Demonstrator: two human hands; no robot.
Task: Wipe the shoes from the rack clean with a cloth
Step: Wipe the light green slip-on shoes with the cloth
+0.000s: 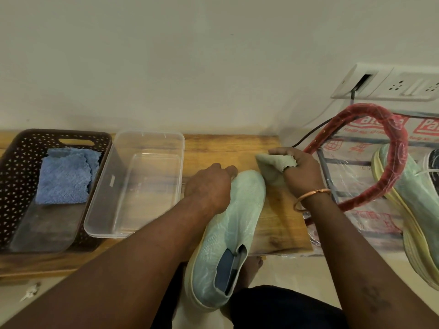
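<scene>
On the wooden desk [280, 210], seen from the head view, the left grip [209, 186] curls over the toe end of a pale green shoe [228, 238] and holds it down. Just right of it, the right grip [300, 170] clutches a bunched greenish cloth [273, 166] against the toe's right side. Left of the left grip sit a clear tub [104, 181] and a brown basket [14, 186] holding a blue cloth [66, 176]. Right of the right grip lies a second shoe [415, 203], with a red hoop [401, 148] across it.

A clear tub [133, 186] sits just beside a brown basket [16, 172].
</scene>
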